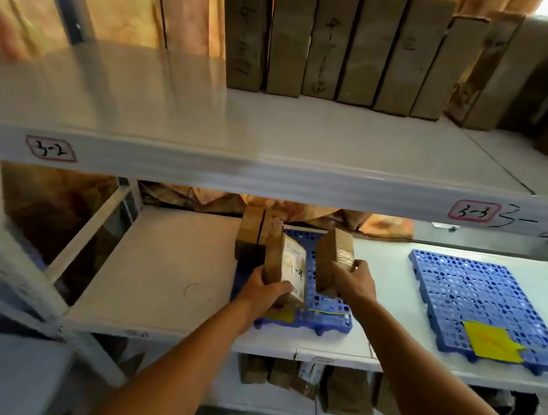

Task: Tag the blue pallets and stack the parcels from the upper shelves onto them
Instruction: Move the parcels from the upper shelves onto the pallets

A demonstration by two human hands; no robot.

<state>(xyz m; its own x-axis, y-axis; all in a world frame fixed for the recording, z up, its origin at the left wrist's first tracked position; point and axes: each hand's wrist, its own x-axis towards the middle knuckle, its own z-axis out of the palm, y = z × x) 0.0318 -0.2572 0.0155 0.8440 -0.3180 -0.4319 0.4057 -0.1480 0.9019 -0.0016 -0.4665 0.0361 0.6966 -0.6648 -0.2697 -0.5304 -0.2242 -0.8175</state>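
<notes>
My left grip (pixel 267 291) curled round a labelled parcel (pixel 288 266), my right grip (pixel 358 281) clutching another parcel (pixel 333 261), both over the blue pallet (pixel 328 312) at centre frame, tagged pallet (pixel 482 301) at right, more parcels (pixel 331 42) on the upper shelf (pixel 274 138).

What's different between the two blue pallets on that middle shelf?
The left pallet already carries brown parcels standing on edge, and the left hand and right hand each grip another parcel over it. The right pallet carries no parcels, only a yellow tag near its front edge. The left pallet is mostly hidden by parcels and hands; the right one shows almost fully. Both are blue perforated grids lying flat on the white shelf.
</notes>
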